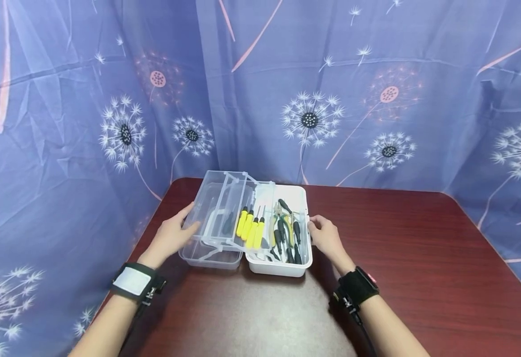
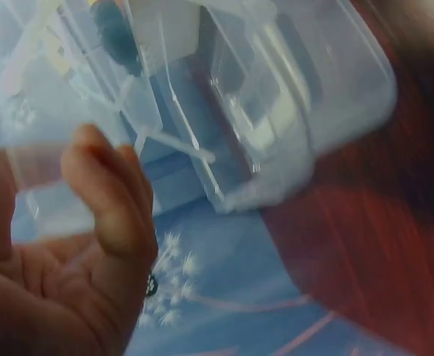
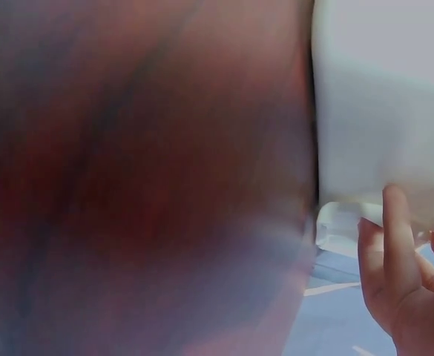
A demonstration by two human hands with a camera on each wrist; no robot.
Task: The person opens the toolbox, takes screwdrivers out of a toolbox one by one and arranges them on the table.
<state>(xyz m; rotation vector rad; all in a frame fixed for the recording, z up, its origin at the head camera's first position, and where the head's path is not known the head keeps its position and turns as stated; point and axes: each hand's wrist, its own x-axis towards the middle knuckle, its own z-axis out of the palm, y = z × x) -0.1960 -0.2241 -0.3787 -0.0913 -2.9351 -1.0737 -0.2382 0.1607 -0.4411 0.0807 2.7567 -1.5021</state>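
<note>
Clear plastic makes up the swung-out lid tray point(image 1: 213, 218) of a small tool box whose white base point(image 1: 282, 267) sits near the far left part of a dark red wooden table point(image 1: 421, 258). The left hand point(image 1: 171, 237) rests against the tray's outer side with relaxed, nearly straight fingers, apparently steadying or guiding that tray rather than gripping it. The right hand point(image 1: 324, 237) touches the base's right wall, fingers loosely extended against it, probably bracing the box so that it does not slide. Inside lie four yellow-handled screwdrivers point(image 1: 250, 229) in a row and, beside them, dark-handled pliers and drivers point(image 1: 287, 233). A blue dandelion-print curtain point(image 1: 376, 99) hangs behind.
</note>
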